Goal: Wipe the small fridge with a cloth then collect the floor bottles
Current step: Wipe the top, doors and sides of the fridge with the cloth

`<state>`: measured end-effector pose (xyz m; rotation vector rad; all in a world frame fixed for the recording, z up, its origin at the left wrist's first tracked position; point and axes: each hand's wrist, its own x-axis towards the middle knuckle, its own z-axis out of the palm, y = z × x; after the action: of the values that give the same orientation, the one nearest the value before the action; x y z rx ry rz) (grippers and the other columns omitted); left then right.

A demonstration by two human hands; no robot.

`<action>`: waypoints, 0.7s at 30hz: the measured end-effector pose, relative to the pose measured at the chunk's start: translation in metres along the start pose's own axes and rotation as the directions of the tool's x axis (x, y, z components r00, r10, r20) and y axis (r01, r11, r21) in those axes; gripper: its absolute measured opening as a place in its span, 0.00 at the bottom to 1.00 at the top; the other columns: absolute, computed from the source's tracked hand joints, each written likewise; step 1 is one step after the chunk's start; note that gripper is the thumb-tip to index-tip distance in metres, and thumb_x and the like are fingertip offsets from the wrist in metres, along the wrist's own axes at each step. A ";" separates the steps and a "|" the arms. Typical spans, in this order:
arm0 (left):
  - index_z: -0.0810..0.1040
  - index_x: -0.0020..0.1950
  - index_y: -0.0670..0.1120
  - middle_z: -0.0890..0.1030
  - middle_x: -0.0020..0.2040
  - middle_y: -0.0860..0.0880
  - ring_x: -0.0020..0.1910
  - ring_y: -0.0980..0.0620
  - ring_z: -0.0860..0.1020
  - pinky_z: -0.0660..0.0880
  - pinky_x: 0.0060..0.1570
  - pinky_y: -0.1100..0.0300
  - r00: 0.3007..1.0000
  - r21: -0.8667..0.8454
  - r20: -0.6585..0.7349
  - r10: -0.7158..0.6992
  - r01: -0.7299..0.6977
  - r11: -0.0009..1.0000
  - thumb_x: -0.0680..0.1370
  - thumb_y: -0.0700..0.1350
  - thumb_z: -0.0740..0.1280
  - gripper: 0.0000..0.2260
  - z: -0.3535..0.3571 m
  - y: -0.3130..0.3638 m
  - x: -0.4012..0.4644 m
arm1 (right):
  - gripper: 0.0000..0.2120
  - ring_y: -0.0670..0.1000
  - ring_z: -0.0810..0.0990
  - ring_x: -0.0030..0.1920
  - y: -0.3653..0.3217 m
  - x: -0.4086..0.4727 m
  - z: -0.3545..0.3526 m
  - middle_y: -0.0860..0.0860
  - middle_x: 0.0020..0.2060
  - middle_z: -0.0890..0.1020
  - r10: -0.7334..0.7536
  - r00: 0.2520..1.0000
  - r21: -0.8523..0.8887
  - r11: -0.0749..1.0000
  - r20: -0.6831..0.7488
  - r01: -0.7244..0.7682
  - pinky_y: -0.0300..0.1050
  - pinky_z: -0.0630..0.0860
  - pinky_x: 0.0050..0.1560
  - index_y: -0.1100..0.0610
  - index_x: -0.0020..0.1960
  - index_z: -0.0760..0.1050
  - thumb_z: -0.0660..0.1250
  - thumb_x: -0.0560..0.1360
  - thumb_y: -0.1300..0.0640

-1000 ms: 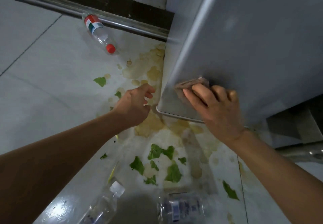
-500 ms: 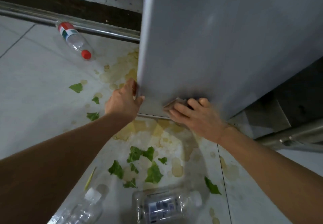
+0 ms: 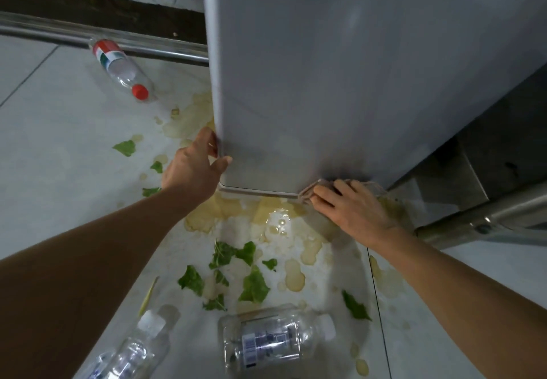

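The small fridge (image 3: 340, 82) stands on the tiled floor (image 3: 59, 142), its grey front panel filling the upper middle of the view. The left hand (image 3: 194, 168) grips the fridge's lower left corner: the fingers wrap round the side edge and the thumb lies across the front face. The right hand (image 3: 352, 210) presses a brownish cloth (image 3: 310, 190) against the lower right corner of the front panel, with the fingers laid over the cloth; part of the cloth protrudes beyond the fingertips and a little shows behind the hand. The two hands are apart, one at each bottom corner of the panel. Three clear plastic bottles lie on their sides on the floor. The red-capped bottle (image 3: 120, 66) lies left of the fridge, against a metal rail (image 3: 44, 31) that runs along the wall base. The white-capped bottle (image 3: 139, 346) lies near the bottom edge of the view, partly beside the left forearm. The wide labelled bottle (image 3: 272, 340) lies just right of it, below the fridge. A yellowish spill (image 3: 242, 216) spreads over the floor directly under the fridge's front edge and along its left side. Torn green leaf pieces (image 3: 251, 284) are scattered between the spill and the two near bottles, with a few more to the left of the left hand.
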<state>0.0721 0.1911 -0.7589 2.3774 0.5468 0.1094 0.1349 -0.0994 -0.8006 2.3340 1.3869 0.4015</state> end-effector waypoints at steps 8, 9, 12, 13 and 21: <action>0.66 0.52 0.51 0.79 0.51 0.52 0.44 0.44 0.80 0.78 0.46 0.45 1.000 0.008 0.001 0.007 -0.007 1.000 0.77 0.52 0.64 0.09 0.002 0.001 -0.001 | 0.16 0.56 0.67 0.43 0.040 -0.022 -0.008 0.56 0.53 0.65 0.365 0.825 0.129 0.930 -0.431 -0.344 0.48 0.72 0.35 0.54 0.56 0.66 0.62 0.71 0.66; 0.66 0.52 0.51 0.78 0.51 0.53 0.44 0.44 0.81 0.79 0.46 0.45 1.000 0.013 0.002 0.013 -0.013 1.000 0.77 0.52 0.64 0.09 0.001 0.001 -0.001 | 0.16 0.55 0.67 0.42 0.034 -0.024 0.002 0.57 0.52 0.65 0.346 0.846 0.114 0.938 -0.405 -0.328 0.47 0.72 0.35 0.54 0.56 0.66 0.63 0.70 0.65; 0.67 0.54 0.51 0.77 0.50 0.54 0.44 0.44 0.81 0.79 0.46 0.45 0.999 0.015 0.001 0.033 -0.033 0.999 0.77 0.51 0.64 0.10 0.000 0.000 -0.001 | 0.23 0.56 0.72 0.42 0.018 -0.039 0.029 0.57 0.52 0.69 0.311 0.940 0.075 0.950 -0.144 -0.303 0.46 0.74 0.35 0.53 0.56 0.71 0.73 0.64 0.63; 0.67 0.54 0.51 0.78 0.51 0.53 0.44 0.44 0.81 0.79 0.46 0.45 0.999 0.009 0.002 0.037 -0.037 0.999 0.77 0.51 0.64 0.10 0.001 -0.001 0.000 | 0.25 0.56 0.74 0.42 0.014 -0.044 0.033 0.57 0.53 0.71 0.327 0.944 0.091 0.942 -0.043 -0.322 0.47 0.75 0.34 0.54 0.56 0.73 0.76 0.62 0.63; 0.66 0.51 0.52 0.79 0.50 0.52 0.43 0.42 0.81 0.78 0.45 0.44 0.999 -0.023 -0.025 0.036 -0.037 0.999 0.76 0.51 0.65 0.09 0.004 -0.003 -0.001 | 0.21 0.60 0.79 0.50 0.010 -0.052 0.001 0.59 0.58 0.73 0.857 0.512 0.496 0.472 -0.065 -0.728 0.50 0.80 0.43 0.62 0.55 0.75 0.75 0.64 0.69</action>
<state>0.0709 0.1909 -0.7639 2.3668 0.5111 0.1605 0.1184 -0.1500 -0.7990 3.3285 0.3031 0.8328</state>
